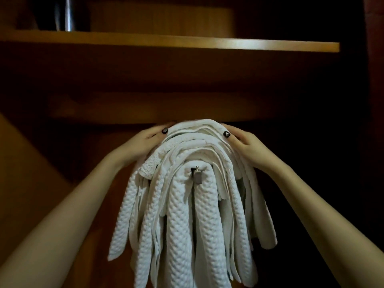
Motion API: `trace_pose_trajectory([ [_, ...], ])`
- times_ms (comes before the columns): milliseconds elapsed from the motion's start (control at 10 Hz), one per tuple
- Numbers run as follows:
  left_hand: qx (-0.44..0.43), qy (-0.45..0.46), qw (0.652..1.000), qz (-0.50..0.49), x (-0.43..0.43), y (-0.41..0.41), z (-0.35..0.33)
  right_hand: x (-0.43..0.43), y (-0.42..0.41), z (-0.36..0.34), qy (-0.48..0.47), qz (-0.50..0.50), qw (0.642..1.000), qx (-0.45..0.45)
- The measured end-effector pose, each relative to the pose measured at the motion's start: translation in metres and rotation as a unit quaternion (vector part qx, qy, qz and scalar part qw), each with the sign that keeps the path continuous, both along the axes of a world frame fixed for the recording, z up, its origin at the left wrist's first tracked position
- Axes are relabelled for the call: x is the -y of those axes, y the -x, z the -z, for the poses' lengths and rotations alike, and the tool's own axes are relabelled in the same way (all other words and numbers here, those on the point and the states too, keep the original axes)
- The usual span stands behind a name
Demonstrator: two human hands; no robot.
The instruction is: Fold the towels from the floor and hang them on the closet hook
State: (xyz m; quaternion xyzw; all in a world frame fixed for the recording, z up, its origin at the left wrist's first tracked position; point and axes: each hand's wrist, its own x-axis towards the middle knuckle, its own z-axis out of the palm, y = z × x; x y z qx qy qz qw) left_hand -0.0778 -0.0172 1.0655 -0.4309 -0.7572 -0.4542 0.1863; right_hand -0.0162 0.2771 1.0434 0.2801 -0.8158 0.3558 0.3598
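As the towels [182, 215] drape straight down over the hook [197, 177], my left hand [143, 143] and right hand [244, 142] pinch their topmost fold just above it, equally near.

I see a metal hook [197, 177], white towels [180, 225] draped over it, wooden shelf [207, 43] above, dark shiny object [66, 15] far left.
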Motion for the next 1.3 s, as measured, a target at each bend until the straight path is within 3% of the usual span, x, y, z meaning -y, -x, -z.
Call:
trace_pose_trajectory([
  [200, 0.054, -0.013, 0.998, -0.039, -0.013, 0.006, -0.003, 0.006, 0.007, 0.0, -0.014, -0.035, 0.999, 0.0],
  [500, -0.026, -0.01, 0.999, -0.022, -0.008, -0.006, 0.019, 0.008, 0.009, 0.026, 0.094, -0.106, 0.99, 0.005],
  [900, -0.047, 0.013, 0.995, -0.091, -0.012, -0.018, 0.02, 0.012, -0.006, 0.032, 0.017, 0.002, 1.0, 0.005],
  [1200, -0.181, 0.074, 0.961, -0.197, 0.005, -0.081, 0.063, 0.025, -0.069, 0.064, 0.002, 0.139, 0.99, 0.003],
  [1300, -0.187, 0.063, 0.952, -0.232, 0.011, -0.108, 0.083, 0.033, -0.092, 0.088, -0.028, 0.21, 0.977, 0.027],
])
